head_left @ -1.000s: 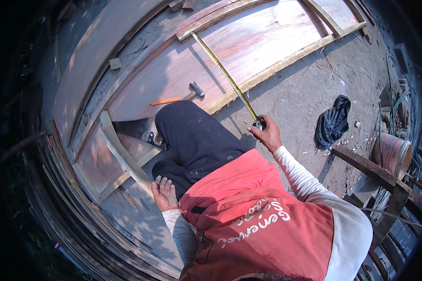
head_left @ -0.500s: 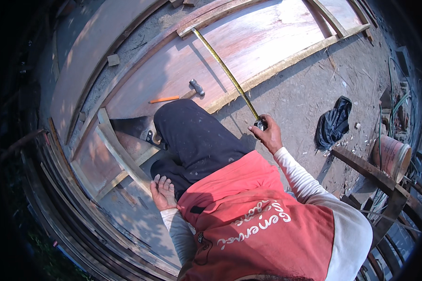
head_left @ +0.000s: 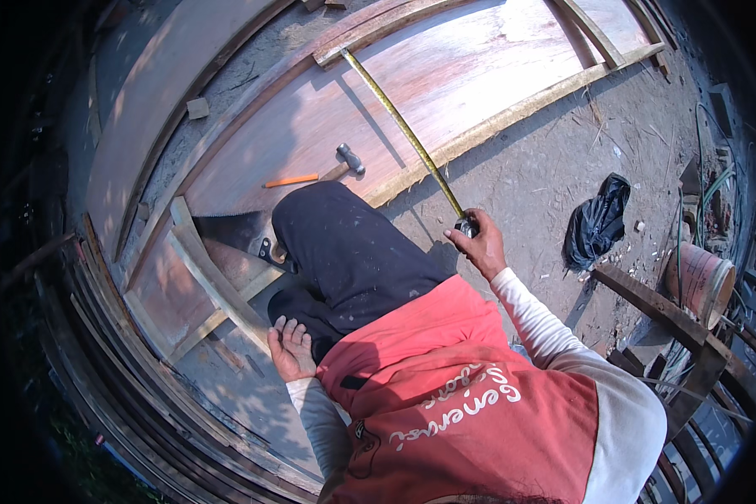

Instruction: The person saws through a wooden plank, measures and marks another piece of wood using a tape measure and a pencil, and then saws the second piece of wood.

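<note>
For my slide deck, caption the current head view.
Right hand holding a tape measure stretched across a wood-framed panel, a hammer nearby; left hand open, palm up.

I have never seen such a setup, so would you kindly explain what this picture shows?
There is no machine here: a person works bare-handed, seen from above by the left of two wide fisheye cameras worn on the head, so straight edges bend. The right hand has a dark-cased, yellow-bladed tape measure in its grip; the blade stretches across a reddish plywood panel to a pale wooden strip. The left hand is open, palm up, with nothing visible in it. On the panel lie a grey-headed, wooden-handled hammer and a slim orange stick, with a dark steel handsaw nearby.
</note>
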The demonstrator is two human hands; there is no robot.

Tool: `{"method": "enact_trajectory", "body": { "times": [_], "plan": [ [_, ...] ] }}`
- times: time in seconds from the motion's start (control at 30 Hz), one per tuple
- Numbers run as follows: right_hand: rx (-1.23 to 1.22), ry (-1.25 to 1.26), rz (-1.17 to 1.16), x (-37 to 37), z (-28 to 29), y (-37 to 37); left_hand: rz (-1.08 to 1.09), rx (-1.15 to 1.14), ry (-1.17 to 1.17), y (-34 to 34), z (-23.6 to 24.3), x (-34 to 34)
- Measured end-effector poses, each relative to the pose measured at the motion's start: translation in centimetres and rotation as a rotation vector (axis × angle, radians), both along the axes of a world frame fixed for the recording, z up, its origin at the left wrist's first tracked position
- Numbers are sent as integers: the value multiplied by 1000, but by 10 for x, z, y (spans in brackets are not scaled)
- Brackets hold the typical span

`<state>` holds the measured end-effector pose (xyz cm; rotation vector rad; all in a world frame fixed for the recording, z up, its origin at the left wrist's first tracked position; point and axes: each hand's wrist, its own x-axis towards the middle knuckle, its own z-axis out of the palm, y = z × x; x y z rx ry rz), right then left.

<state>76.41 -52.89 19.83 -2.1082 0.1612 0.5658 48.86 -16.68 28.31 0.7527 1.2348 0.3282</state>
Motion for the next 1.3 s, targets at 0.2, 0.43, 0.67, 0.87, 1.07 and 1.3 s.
{"method": "enact_trajectory", "body": {
  "times": [0.2,0.43,0.67,0.87,1.07,1.3],
  "plan": [
    [16,3,-9,2,-1,1,0,-12,5,1,-1,4],
    [28,-14,-14,0,1,1,-13,3,11,2,-2,2],
    [10,-11,-6,-3,6,2,-9,6,-10,1,2,0],
    [34,1,-15,-7,7,1,3,10,-28,1,2,-5],
    [35,-17,-18,-10,8,2,9,-5,-65,2,0,-12],
    [31,-32,-4,-14,12,1,8,-18,-84,4,3,-16]
  ]
}}
